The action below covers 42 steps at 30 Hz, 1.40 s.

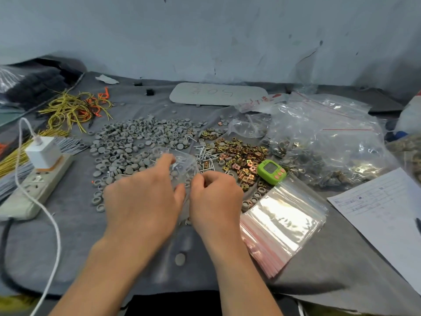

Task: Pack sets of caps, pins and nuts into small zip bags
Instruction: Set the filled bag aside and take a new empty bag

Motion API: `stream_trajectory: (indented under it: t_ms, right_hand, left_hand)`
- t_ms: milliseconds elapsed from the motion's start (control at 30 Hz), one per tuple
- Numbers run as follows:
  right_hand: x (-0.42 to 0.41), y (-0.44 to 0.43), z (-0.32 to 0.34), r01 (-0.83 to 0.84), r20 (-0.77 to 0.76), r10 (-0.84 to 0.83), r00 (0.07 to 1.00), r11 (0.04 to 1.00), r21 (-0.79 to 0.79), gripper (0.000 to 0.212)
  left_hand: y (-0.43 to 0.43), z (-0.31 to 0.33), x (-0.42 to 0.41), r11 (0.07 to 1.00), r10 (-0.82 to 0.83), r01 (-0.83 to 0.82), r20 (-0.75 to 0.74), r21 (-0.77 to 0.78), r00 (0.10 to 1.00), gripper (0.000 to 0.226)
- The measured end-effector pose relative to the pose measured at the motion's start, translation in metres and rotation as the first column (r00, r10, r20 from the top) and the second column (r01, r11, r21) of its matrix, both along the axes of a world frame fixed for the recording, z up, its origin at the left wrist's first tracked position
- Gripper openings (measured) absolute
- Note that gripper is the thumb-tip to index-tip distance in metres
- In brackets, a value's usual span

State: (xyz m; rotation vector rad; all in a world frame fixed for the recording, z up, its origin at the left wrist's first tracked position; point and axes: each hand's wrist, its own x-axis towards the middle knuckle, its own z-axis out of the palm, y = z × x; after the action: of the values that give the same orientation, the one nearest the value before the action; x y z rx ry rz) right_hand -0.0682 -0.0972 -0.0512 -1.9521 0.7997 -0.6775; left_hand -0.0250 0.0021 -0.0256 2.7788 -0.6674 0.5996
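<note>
A small clear zip bag with a few silver pins inside sits just above the table between my hands. My left hand holds its left side, index finger stretched along the bag and thumb against it. My right hand pinches the bag's right edge with curled fingers. Behind the bag lie a wide spread of grey caps, a small heap of pins and a pile of brass nuts. A stack of empty zip bags with pink strips lies to the right.
A green timer stands by the nuts. Large clear bags of packed sets fill the right. A power strip with white charger and cable lies left, yellow ties behind it. A paper sheet is at the right edge.
</note>
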Motion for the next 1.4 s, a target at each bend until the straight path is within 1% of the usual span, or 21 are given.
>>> stream_trajectory:
  t_ms: [33, 100, 167, 233, 300, 367, 467, 600, 633, 667, 733, 767, 800, 833, 933, 1000, 1100, 1200, 1267, 1300, 1400]
  right_hand:
    - [0.0, -0.001, -0.001, 0.0, 0.029, -0.001, 1.0, 0.999, 0.039, 0.041]
    - [-0.001, 0.0, -0.003, 0.01, 0.045, -0.014, 0.999, 0.997, 0.077, 0.043]
    - [0.001, 0.001, -0.004, 0.026, -0.003, -0.026, 1.0, 0.998, 0.055, 0.04]
    - [0.003, 0.005, -0.003, 0.053, -0.11, -0.052, 0.993, 0.999, 0.001, 0.036]
    - [0.005, 0.008, -0.003, 0.121, -0.155, -0.13, 0.979, 0.991, -0.064, 0.031]
    - [0.003, 0.014, -0.004, 0.161, -0.078, -0.171, 0.982, 0.979, -0.123, 0.026]
    - [0.003, 0.023, -0.007, 0.021, 0.137, -0.008, 0.991, 0.995, -0.098, 0.004]
    - [0.013, 0.01, -0.013, -0.165, 0.179, 0.149, 0.972, 0.984, 0.074, 0.022]
    - [0.015, 0.006, -0.014, -0.212, 0.186, 0.175, 0.967, 0.955, 0.206, 0.026]
    - [0.017, 0.004, -0.014, -0.263, 0.231, 0.182, 0.956, 0.883, 0.39, 0.029]
    - [0.018, 0.003, -0.013, -0.346, 0.352, 0.116, 0.929, 0.611, 0.712, 0.03]
    - [0.019, 0.003, -0.012, -0.357, 0.382, 0.046, 0.923, 0.47, 0.807, 0.032]
    - [0.019, 0.001, -0.012, -0.36, 0.393, -0.023, 0.919, 0.352, 0.864, 0.032]
    - [0.019, 0.0, -0.012, -0.353, 0.388, -0.078, 0.918, 0.278, 0.893, 0.029]
    - [0.019, 0.0, -0.011, -0.367, 0.403, -0.165, 0.9, 0.21, 0.906, 0.024]
    - [0.018, 0.0, -0.011, -0.411, 0.446, -0.173, 0.878, 0.203, 0.889, 0.026]
    - [0.019, 0.0, -0.012, -0.477, 0.52, -0.113, 0.846, 0.273, 0.835, 0.03]
    - [0.021, 0.002, -0.009, -0.476, 0.532, -0.063, 0.844, 0.368, 0.799, 0.018]
    - [0.021, 0.004, -0.008, -0.428, 0.476, -0.029, 0.879, 0.393, 0.814, 0.012]
    - [0.023, 0.004, -0.009, -0.395, 0.433, 0.002, 0.901, 0.415, 0.82, 0.016]
    - [0.025, 0.0, -0.012, -0.351, 0.356, 0.089, 0.93, 0.5, 0.792, 0.053]
  left_hand:
    - [0.002, -0.002, 0.004, 1.0, 0.017, -0.016, -0.061, 0.014, 0.998, 0.044]
    - [0.007, -0.002, 0.013, 0.994, 0.035, -0.05, -0.142, -0.102, 0.989, 0.041]
    - [0.012, -0.001, 0.017, 0.949, 0.068, -0.097, -0.105, -0.301, 0.992, 0.033]
    - [0.014, -0.001, 0.018, 0.903, 0.039, -0.068, -0.077, -0.423, 0.996, 0.028]
    - [0.01, -0.001, 0.016, 0.895, -0.018, -0.032, -0.108, -0.445, 0.994, 0.027]
    - [0.005, -0.003, 0.015, 0.904, -0.06, 0.001, -0.126, -0.427, 0.99, 0.026]
    - [0.0, -0.007, 0.014, 0.918, -0.139, 0.096, -0.085, -0.384, 0.987, 0.021]
    - [0.001, -0.011, 0.01, 0.872, -0.254, 0.211, -0.039, -0.442, 0.967, 0.029]
    - [0.001, -0.012, 0.007, 0.879, -0.273, 0.241, -0.02, -0.412, 0.962, 0.031]
    - [0.002, -0.014, 0.005, 0.886, -0.298, 0.272, -0.01, -0.376, 0.955, 0.033]
    - [0.004, -0.017, 0.0, 0.892, -0.342, 0.312, -0.039, -0.326, 0.939, 0.037]
    - [0.005, -0.018, -0.002, 0.9, -0.345, 0.314, -0.056, -0.302, 0.937, 0.041]
    - [0.006, -0.018, -0.005, 0.912, -0.337, 0.311, -0.055, -0.268, 0.94, 0.044]
    - [0.006, -0.019, -0.007, 0.924, -0.32, 0.302, -0.04, -0.234, 0.947, 0.048]
    - [0.003, -0.016, -0.016, 0.951, -0.268, 0.264, -0.006, -0.16, 0.963, 0.058]
    - [-0.001, -0.013, -0.018, 0.97, -0.207, 0.206, 0.007, -0.13, 0.978, 0.063]
    - [-0.004, -0.012, -0.018, 0.972, -0.162, 0.172, 0.072, -0.162, 0.984, 0.07]
    - [-0.005, -0.017, -0.019, 0.913, -0.244, 0.297, 0.209, -0.279, 0.947, 0.067]
    - [-0.006, -0.019, -0.016, 0.88, -0.279, 0.343, 0.228, -0.329, 0.933, 0.069]
    - [-0.007, -0.019, -0.014, 0.872, -0.287, 0.348, 0.216, -0.345, 0.933, 0.07]
    - [-0.002, -0.021, -0.01, 0.857, -0.34, 0.383, 0.181, -0.345, 0.923, 0.069]
